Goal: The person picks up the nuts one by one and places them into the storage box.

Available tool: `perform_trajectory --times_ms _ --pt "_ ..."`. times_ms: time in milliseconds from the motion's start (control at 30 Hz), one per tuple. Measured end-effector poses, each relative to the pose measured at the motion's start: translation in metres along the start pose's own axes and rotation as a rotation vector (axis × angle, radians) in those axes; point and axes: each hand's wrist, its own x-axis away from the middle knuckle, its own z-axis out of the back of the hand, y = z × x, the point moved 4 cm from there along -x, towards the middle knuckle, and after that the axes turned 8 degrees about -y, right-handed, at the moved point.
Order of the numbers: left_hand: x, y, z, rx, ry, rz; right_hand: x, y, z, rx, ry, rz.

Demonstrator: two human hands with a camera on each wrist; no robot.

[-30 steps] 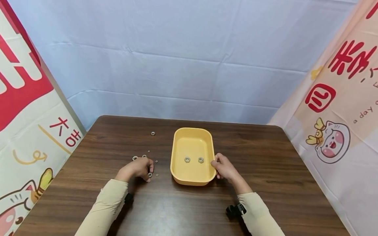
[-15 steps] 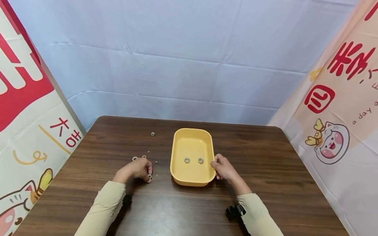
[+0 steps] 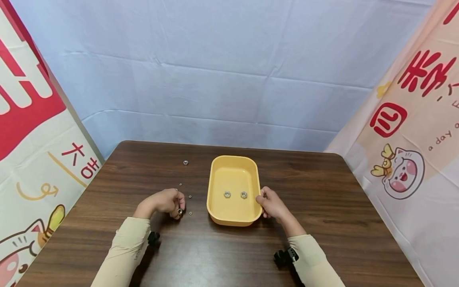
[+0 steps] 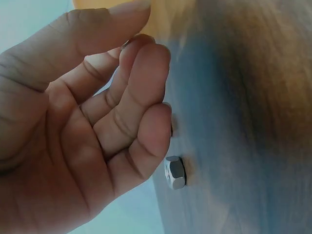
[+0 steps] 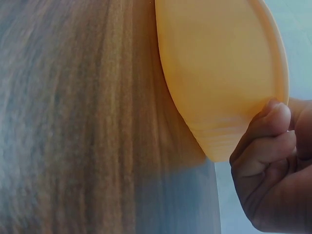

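In the head view my left hand [image 3: 167,202], over the left part of the table, pinches a metal hex nut [image 3: 180,211] between thumb and fingers. The left wrist view shows the thumb and curled fingers meeting, with the pinched nut almost wholly hidden. Another hex nut [image 4: 175,172] stands on the table past the little finger. My right hand [image 3: 272,204] grips the right rim of a yellow rectangular tray [image 3: 234,219], thumb inside and fingers outside. Two hex nuts, a left one [image 3: 227,194] and a right one [image 3: 244,195], lie on the tray's floor.
Three tiny nuts, the far one [image 3: 180,184], the middle one [image 3: 190,196] and the near one [image 3: 191,213], lie between left hand and tray. A larger nut [image 3: 185,162] sits farther back on the dark wooden table [image 3: 305,175]. Cloth hangs behind and at both sides.
My left hand has closed on the nut and shifted slightly left and back, taking the nut along. It now covers the nuts behind it. Right hand and tray stay put.
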Motion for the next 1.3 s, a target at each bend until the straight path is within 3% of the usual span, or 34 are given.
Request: perform_trajectory --times_ms 400,600,1300 --pt "-0.002 0.003 0.004 -0.01 0.013 -0.01 0.001 -0.002 0.001 0.005 -0.001 0.004" --pt "-0.008 0.013 0.011 -0.025 0.038 0.009 0.001 -0.003 0.002 -0.004 0.006 0.009" --pt "-0.028 0.041 0.019 -0.03 0.039 0.047 0.0 0.002 -0.001 -0.004 0.009 0.02"
